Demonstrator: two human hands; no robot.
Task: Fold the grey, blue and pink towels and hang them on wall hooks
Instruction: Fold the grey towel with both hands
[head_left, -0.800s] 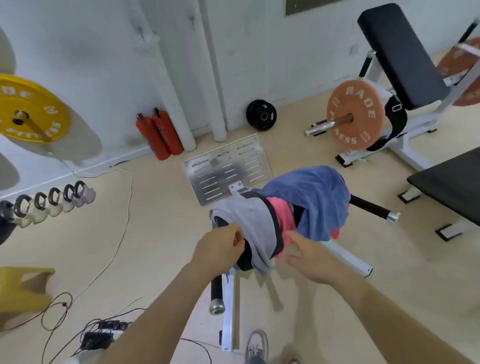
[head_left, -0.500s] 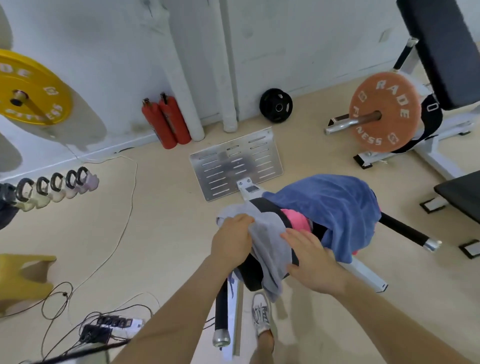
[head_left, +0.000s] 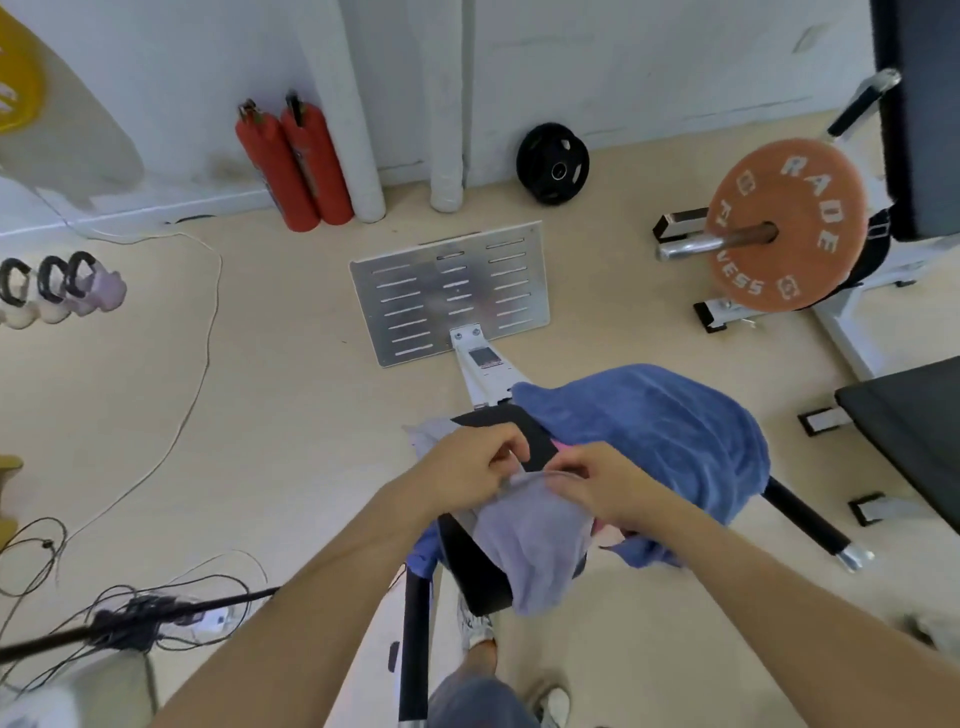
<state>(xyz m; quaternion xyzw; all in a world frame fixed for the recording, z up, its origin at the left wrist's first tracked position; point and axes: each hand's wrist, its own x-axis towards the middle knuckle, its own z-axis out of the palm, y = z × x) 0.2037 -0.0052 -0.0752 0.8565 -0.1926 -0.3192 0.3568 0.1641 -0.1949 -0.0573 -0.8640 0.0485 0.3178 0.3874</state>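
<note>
Beige gym floor (head_left: 291, 415), white wall. My left hand (head_left: 467, 467) and right hand (head_left: 597, 486) now pinch the grey towel (head_left: 535, 540) edge together on the black pad (head_left: 478, 566), beside the blue towel (head_left: 665, 436); earlier they were apart.

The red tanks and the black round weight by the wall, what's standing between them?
Two white pipes run down the wall between the red tanks and the black weight, seen in the head view.

right hand (head_left: 597, 486) now pinching grey towel (head_left: 535, 540) — hem lifted
</note>
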